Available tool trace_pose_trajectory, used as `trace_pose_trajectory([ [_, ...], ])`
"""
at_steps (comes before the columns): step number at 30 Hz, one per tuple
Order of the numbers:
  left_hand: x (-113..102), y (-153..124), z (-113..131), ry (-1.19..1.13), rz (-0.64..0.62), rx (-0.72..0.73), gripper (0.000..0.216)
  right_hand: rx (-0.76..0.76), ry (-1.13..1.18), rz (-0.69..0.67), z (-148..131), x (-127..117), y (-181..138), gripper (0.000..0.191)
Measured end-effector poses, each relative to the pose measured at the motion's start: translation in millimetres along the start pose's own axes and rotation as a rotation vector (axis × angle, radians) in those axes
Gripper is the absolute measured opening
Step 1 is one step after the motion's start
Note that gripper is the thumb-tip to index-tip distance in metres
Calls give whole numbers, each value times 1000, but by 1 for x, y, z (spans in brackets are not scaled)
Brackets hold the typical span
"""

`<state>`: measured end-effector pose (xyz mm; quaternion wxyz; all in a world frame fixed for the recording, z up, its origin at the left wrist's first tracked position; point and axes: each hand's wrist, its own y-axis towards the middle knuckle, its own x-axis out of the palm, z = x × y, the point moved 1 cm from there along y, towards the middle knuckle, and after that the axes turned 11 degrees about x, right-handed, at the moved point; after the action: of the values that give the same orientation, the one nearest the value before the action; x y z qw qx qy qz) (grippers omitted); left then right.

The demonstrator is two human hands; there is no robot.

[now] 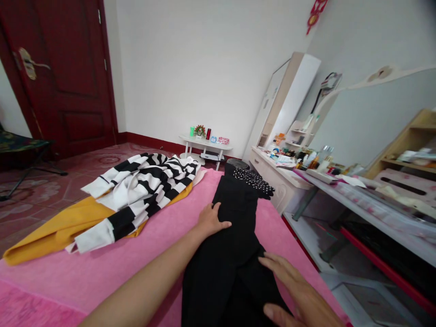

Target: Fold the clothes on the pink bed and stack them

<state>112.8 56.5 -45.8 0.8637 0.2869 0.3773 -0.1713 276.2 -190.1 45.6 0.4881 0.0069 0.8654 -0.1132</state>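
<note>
A long black garment [235, 218] lies stretched along the pink bed cover [102, 272], its far end trimmed with a white-dotted black part [254, 178]. My left hand [211, 219] rests flat on the garment's left edge about halfway up, fingers spread, holding nothing. My right hand [294, 288] lies flat on the garment near the bottom right, fingers stretched out and open. To the left, a black-and-white striped garment [143, 188] is heaped on top of a yellow cloth [57, 229].
The bed's right edge runs close to a white dresser [277, 181] crowded with small bottles and a glass-topped table [371, 200]. A small white side table [205, 145] stands by the far wall. A dark red door [64, 72] and a folding chair [20, 150] are at left.
</note>
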Motion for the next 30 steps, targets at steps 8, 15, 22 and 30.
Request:
trace_pose_trajectory([
  [8,-4,-3,8,115,-52,97,9,59,0,111,25,71,41,60],
  [15,-114,-26,-26,144,231,8,17,57,27,282,53,9,41,34],
  [22,-226,-130,-89,349,41,-102,25,33,-10,132,113,-40,65,21],
  [30,-183,-135,-28,393,11,220,25,-59,22,184,38,-8,133,68],
])
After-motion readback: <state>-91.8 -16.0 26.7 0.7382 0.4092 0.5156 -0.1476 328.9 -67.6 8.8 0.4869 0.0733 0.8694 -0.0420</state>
